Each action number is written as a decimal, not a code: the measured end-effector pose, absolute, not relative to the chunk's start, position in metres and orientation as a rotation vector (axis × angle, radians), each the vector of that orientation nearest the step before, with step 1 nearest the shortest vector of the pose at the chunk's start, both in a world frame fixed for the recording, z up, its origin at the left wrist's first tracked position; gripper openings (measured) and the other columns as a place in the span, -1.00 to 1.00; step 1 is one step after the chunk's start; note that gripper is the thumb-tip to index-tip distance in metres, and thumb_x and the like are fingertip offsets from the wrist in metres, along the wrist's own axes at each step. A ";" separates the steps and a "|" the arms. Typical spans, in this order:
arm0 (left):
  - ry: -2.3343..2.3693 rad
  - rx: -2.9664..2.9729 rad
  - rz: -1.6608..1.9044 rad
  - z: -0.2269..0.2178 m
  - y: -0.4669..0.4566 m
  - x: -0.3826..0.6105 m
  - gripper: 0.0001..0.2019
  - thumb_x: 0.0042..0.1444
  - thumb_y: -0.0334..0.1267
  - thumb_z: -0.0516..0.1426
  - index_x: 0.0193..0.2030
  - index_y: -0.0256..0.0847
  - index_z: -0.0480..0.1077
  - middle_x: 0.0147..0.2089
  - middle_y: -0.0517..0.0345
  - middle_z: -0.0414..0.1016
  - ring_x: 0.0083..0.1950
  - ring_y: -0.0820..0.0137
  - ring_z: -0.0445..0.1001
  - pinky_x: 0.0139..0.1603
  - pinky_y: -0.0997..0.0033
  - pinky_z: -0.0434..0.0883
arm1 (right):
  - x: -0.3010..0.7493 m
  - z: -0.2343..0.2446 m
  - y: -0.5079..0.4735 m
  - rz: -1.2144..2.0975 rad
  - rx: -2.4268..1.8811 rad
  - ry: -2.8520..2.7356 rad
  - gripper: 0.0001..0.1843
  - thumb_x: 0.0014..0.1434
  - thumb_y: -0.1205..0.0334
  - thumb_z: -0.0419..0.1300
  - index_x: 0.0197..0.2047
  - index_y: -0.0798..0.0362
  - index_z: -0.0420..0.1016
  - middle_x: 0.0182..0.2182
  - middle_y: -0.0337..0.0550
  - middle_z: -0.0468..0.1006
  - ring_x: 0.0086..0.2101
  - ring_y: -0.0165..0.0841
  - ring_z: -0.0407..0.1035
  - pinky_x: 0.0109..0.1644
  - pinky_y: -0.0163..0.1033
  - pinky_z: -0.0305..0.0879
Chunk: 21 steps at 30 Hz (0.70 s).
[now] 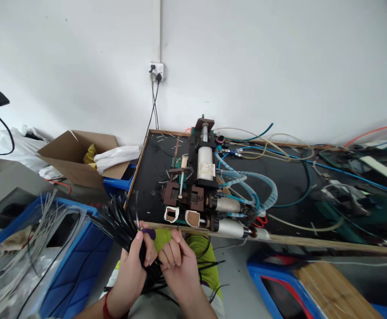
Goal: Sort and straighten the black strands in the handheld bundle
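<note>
A thick bundle of black cables (117,221) rests in my left hand (137,257), with the loose ends fanning out up and to the left. One lighter strand (137,208) rises apart from the rest by my left thumb, and something purple (149,233) covers a fingertip. My right hand (178,259) is closed beside it; a thin dark cable end (178,227) pokes up between thumb and forefinger. More black cable lengths hang over my lap, partly hidden by my hands. Just beyond my fingers is a pneumatic machine (205,164) with brown jaw blocks (196,198).
The black-topped bench (280,177) has a wooden edge and carries blue air hoses (263,186). At left stands a blue crate (77,266) with pale wires, behind it a cardboard box (70,155). Another blue crate (266,279) sits below the bench at right.
</note>
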<state>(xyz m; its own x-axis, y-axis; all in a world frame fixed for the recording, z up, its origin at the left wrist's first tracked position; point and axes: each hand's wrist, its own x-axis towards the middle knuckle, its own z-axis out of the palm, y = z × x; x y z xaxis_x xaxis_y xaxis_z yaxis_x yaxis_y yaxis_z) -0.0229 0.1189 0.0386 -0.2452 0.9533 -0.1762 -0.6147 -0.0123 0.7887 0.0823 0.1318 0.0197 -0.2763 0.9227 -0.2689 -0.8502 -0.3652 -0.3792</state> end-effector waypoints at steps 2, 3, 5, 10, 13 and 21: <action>0.951 0.487 1.587 0.041 0.119 -0.024 -0.84 0.36 -0.14 0.13 -0.16 -0.18 0.36 -0.65 0.38 0.23 -0.64 0.51 0.07 -0.58 0.45 0.10 | 0.081 0.019 0.132 1.880 -0.518 -0.173 -0.72 0.29 0.09 0.23 -0.40 -0.04 0.29 -0.77 -0.53 -0.08 -0.63 -0.41 -0.38 -0.57 -0.33 -0.12; 0.954 0.485 1.586 0.042 0.119 -0.024 -0.84 0.35 -0.15 0.13 -0.19 -0.18 0.36 -0.65 0.38 0.24 -0.64 0.51 0.08 -0.59 0.45 0.10 | 0.081 0.019 0.132 1.878 -0.513 -0.171 -0.72 0.29 0.09 0.23 -0.41 -0.04 0.29 -0.77 -0.53 -0.07 -0.63 -0.41 -0.39 -0.57 -0.33 -0.11; 0.951 0.491 1.580 0.043 0.119 -0.025 -0.79 0.35 -0.15 0.13 -0.29 -0.18 0.34 -0.64 0.36 0.24 -0.63 0.51 0.09 -0.58 0.43 0.10 | 0.081 0.019 0.133 1.870 -0.511 -0.195 -0.70 0.30 0.09 0.22 -0.42 -0.04 0.27 -0.77 -0.53 -0.07 -0.64 -0.41 -0.39 -0.58 -0.33 -0.11; 0.963 0.503 1.561 0.044 0.117 -0.026 -0.61 0.33 -0.13 0.15 -0.50 -0.18 0.22 -0.62 0.32 0.22 -0.62 0.54 0.11 -0.57 0.44 0.11 | 0.079 0.018 0.132 1.814 -0.612 -0.311 -0.68 0.31 -0.01 0.21 -0.39 -0.05 0.28 -0.77 -0.54 -0.08 -0.66 -0.43 -0.35 -0.59 -0.33 -0.09; 0.990 0.492 1.563 0.043 0.115 -0.026 -0.70 0.26 -0.13 0.23 -0.41 -0.16 0.25 -0.60 0.36 0.24 -0.62 0.54 0.11 -0.58 0.47 0.10 | 0.078 0.014 0.128 1.684 -0.725 -0.411 -0.68 0.33 -0.08 0.19 -0.32 -0.03 0.36 -0.78 -0.54 0.00 -0.67 -0.45 -0.26 -0.56 -0.34 -0.08; 1.045 0.520 1.502 0.040 0.104 -0.021 -0.67 0.11 -0.08 0.35 -0.25 -0.14 0.28 -0.64 0.39 0.30 -0.63 0.54 0.15 -0.59 0.52 0.08 | 0.110 0.010 0.101 1.091 -1.302 -1.107 -0.52 0.35 -0.19 0.08 -0.25 0.04 0.57 -0.60 -0.21 0.47 -0.54 -0.30 0.36 -0.43 -0.26 0.24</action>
